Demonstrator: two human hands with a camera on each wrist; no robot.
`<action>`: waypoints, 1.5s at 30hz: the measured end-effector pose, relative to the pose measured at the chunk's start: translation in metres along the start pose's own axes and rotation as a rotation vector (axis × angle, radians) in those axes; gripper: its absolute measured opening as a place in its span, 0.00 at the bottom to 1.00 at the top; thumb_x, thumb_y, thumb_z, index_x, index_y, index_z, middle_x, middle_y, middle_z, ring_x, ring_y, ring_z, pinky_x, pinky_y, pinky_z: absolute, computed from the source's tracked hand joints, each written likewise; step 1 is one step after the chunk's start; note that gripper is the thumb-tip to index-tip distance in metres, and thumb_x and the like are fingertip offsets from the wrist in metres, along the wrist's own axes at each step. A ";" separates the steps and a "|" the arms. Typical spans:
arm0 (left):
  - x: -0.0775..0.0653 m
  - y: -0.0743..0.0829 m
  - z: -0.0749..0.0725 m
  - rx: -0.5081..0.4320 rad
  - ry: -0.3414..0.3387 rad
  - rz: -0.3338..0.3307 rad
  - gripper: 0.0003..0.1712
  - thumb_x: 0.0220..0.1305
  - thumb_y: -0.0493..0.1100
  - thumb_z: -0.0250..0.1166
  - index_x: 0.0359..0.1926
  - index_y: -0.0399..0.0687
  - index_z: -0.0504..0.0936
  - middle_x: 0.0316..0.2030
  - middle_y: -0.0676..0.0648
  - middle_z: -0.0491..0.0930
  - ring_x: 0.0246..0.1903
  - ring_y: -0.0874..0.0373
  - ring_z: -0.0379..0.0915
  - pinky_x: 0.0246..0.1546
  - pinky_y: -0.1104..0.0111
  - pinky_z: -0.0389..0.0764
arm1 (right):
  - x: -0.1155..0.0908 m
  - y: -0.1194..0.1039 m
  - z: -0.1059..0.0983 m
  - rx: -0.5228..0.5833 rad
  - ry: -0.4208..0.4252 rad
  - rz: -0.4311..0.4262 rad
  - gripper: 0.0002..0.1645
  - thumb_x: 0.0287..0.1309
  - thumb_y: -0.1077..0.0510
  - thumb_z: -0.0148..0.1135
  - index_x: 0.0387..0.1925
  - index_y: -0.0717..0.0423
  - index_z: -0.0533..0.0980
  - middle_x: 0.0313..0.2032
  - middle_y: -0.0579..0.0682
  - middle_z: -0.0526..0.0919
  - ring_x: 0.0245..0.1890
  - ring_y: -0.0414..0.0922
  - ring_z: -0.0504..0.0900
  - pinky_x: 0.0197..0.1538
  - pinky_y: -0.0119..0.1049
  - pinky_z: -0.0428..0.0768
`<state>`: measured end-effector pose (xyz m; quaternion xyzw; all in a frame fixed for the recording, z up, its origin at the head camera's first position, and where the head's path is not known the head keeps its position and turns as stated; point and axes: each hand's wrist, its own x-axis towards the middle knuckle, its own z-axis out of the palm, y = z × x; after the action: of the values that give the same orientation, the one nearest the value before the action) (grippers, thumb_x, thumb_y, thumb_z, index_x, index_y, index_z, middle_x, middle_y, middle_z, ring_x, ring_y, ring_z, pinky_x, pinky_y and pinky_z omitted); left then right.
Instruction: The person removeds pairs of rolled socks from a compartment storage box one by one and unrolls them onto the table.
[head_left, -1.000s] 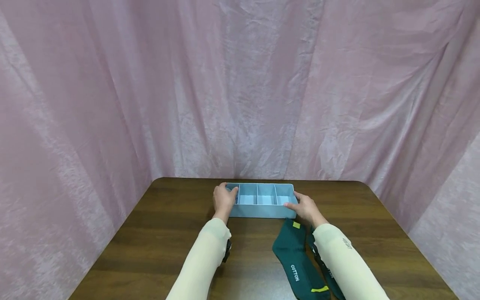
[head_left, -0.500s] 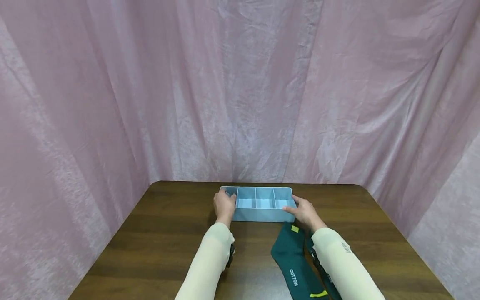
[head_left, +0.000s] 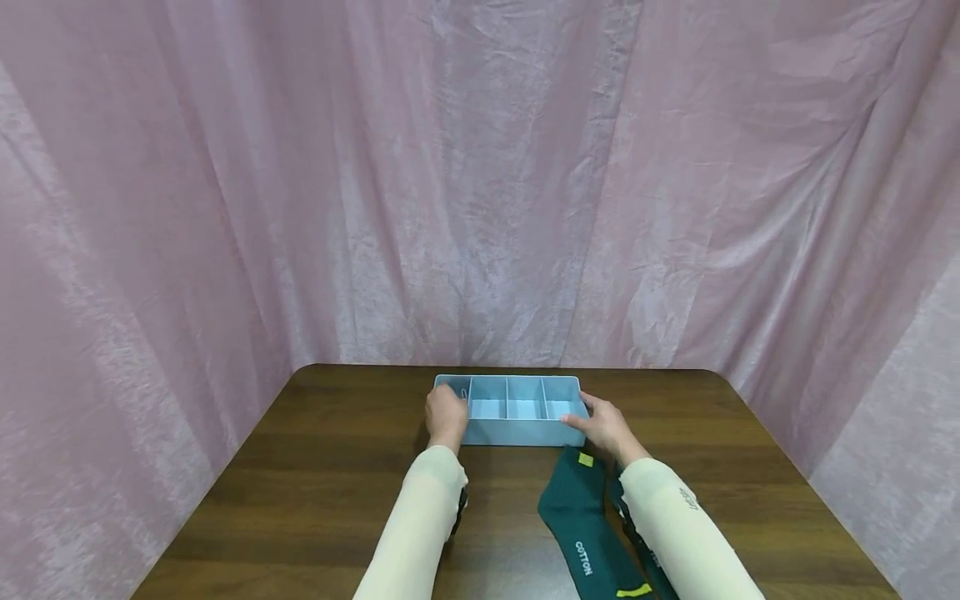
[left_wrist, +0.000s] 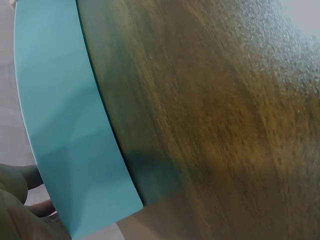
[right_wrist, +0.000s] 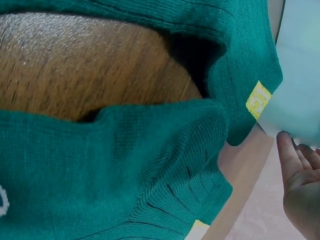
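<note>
Blue box [head_left: 517, 432] lies crosswise near the far edge of the tabletop [head_left: 300, 500], four compartments in a row facing up. Green sock [head_left: 581, 508], lettered COTTON, lies in front of the box's right end, its yellow-tagged top just at the foot of the front wall. Second green sock [right_wrist: 100, 160] alongside it to the right, partly under the right sleeve [head_left: 682, 525] — the pair takes up the near ground on that side. Pink curtain [head_left: 480, 183] hangs behind the far edge. Small pale loop [head_left: 464, 393] in the leftmost compartment, too small to identify.

Right hand [head_left: 609, 427]: thumb at the front rim, fingers spread round the end, gripping the box's corner. Left hand [head_left: 446, 415] at the other end, fingers reaching down into the leftmost compartment — cannot tell how far apart they are or whether they hold anything.

Narrow strip of wood between box and far edge. Wider wood left of the left sleeve [head_left: 412, 525], beyond the right hand, and between left sleeve and socks.
</note>
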<state>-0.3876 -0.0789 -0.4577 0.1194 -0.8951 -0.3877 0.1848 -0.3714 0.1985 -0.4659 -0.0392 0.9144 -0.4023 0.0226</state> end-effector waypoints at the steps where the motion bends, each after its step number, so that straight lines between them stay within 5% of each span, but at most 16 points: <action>1: 0.001 -0.001 0.000 0.017 -0.008 -0.002 0.06 0.58 0.34 0.68 0.29 0.31 0.82 0.34 0.33 0.83 0.39 0.37 0.80 0.41 0.49 0.80 | 0.000 -0.001 0.000 -0.003 0.001 -0.003 0.45 0.66 0.47 0.63 0.73 0.66 0.57 0.70 0.68 0.60 0.70 0.65 0.59 0.67 0.60 0.61; 14: 0.005 -0.003 -0.001 0.176 -0.123 -0.009 0.13 0.69 0.33 0.54 0.35 0.30 0.84 0.37 0.32 0.83 0.39 0.39 0.81 0.36 0.50 0.82 | 0.003 -0.001 0.006 0.000 0.003 -0.002 0.44 0.66 0.49 0.64 0.73 0.65 0.57 0.70 0.67 0.60 0.70 0.65 0.59 0.67 0.60 0.61; 20: 0.008 -0.008 0.004 0.253 -0.132 0.054 0.14 0.68 0.31 0.54 0.29 0.32 0.84 0.34 0.32 0.83 0.39 0.39 0.81 0.38 0.50 0.82 | 0.003 -0.001 0.007 0.010 0.003 -0.005 0.45 0.66 0.47 0.63 0.74 0.65 0.57 0.71 0.67 0.60 0.70 0.65 0.59 0.67 0.60 0.61; 30: 0.014 -0.005 0.004 0.281 -0.181 0.026 0.11 0.65 0.31 0.56 0.34 0.30 0.84 0.40 0.31 0.83 0.44 0.38 0.80 0.42 0.50 0.81 | 0.003 0.000 0.005 0.028 0.003 0.010 0.46 0.66 0.47 0.64 0.74 0.65 0.57 0.71 0.67 0.60 0.70 0.65 0.60 0.66 0.61 0.61; 36: 0.015 -0.001 0.001 0.315 -0.230 0.063 0.11 0.65 0.33 0.56 0.36 0.31 0.85 0.43 0.33 0.83 0.47 0.39 0.79 0.45 0.51 0.80 | 0.001 0.000 0.003 0.020 0.010 0.021 0.44 0.66 0.49 0.63 0.74 0.65 0.56 0.71 0.68 0.60 0.70 0.65 0.59 0.67 0.60 0.61; 45: 0.020 -0.001 -0.001 0.302 -0.269 0.044 0.10 0.62 0.34 0.58 0.27 0.35 0.82 0.40 0.35 0.83 0.43 0.42 0.79 0.44 0.53 0.79 | 0.001 0.001 0.001 0.032 0.011 0.023 0.46 0.65 0.47 0.64 0.74 0.65 0.57 0.71 0.67 0.60 0.70 0.65 0.60 0.66 0.60 0.61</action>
<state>-0.4054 -0.0876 -0.4531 0.0733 -0.9621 -0.2573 0.0522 -0.3720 0.1987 -0.4670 -0.0261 0.9084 -0.4168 0.0227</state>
